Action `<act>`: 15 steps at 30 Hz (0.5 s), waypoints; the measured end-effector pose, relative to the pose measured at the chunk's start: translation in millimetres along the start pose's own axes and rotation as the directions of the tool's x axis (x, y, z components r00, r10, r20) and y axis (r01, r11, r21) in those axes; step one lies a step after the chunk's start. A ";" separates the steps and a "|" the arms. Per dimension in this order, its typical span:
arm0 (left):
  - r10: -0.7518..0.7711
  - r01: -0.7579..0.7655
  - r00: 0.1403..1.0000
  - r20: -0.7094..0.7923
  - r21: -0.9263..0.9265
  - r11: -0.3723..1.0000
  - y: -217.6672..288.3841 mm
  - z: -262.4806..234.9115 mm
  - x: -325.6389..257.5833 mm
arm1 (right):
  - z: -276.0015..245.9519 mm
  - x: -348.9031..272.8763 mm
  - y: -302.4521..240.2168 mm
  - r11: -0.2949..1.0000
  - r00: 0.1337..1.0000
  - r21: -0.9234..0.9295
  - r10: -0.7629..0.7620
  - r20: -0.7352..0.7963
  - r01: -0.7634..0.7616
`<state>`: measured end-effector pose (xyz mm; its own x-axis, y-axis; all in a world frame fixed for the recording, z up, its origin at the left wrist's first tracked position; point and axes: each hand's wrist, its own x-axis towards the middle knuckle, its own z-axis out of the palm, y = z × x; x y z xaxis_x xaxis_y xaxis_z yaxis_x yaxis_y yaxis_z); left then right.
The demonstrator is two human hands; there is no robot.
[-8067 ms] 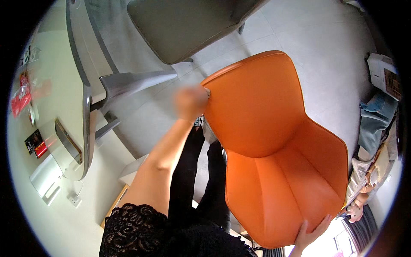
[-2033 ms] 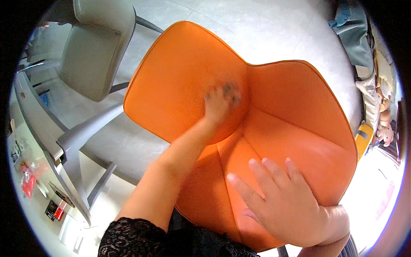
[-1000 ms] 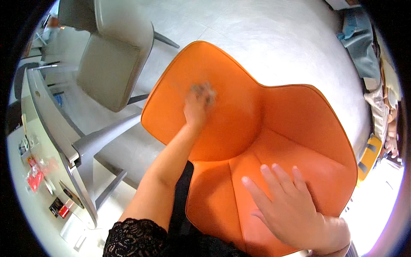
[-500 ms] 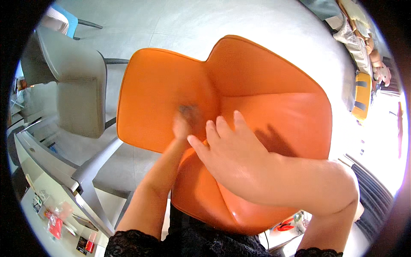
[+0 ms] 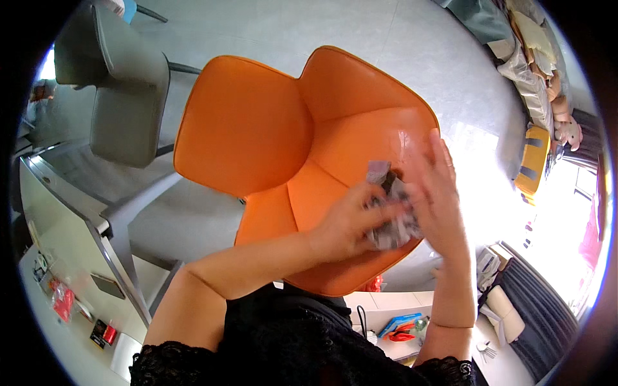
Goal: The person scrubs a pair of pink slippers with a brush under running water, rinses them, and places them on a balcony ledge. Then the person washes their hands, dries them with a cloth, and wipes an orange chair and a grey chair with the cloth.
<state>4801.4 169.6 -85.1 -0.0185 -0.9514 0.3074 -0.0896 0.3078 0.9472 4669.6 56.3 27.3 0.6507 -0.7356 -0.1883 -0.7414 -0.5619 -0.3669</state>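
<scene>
- At seven o'clock, the black lace sleeve (image 5: pixel 170 363) is cut off by the lower edge.
- The left hand (image 5: pixel 341 222), just toward four o'clock from centre, has its fingers bent around a crumpled grey patterned cloth (image 5: pixel 389 235); motion blurs both, and any print on the cloth is unreadable.
- At three o'clock, the right hand (image 5: pixel 438 199) has long, straight fingers; its blurred thumb side overlaps the cloth, and I cannot tell whether it pinches it.
- Beneath, the orange leather-look chair (image 5: pixel 248 125) fills the centre, its smooth panel toward ten o'clock. Hands and cloth hide part of its seamed section. Half a second ago the cloth was over the smooth panel; now it is over the seamed section's four o'clock side.
- On the glossy desk (image 5: pixel 61 202) at nine o'clock, running down to eight, lie a dark phone-like slab (image 5: pixel 107 286) and a black-and-red packet (image 5: pixel 103 333), its lettering too small to read.
- At ten o'clock stands a grey upholstered chair (image 5: pixel 132 106).
- Between two and three o'clock, a yellow case (image 5: pixel 533 161) stands near a pink plush toy (image 5: pixel 570 134).
</scene>
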 end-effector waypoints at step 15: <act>-0.247 0.296 0.882 -0.402 0.064 0.953 -30.8 29.6 17.8 | 32.0 -14.5 5.8 0.915 0.932 0.397 0.203 -0.300 -0.072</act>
<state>4774.4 142.9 -111.6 0.4066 -0.9106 0.0739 -0.1549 0.0110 0.9879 4661.0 75.8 -1.3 0.4068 -0.9133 0.0228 -0.6603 -0.3112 -0.6835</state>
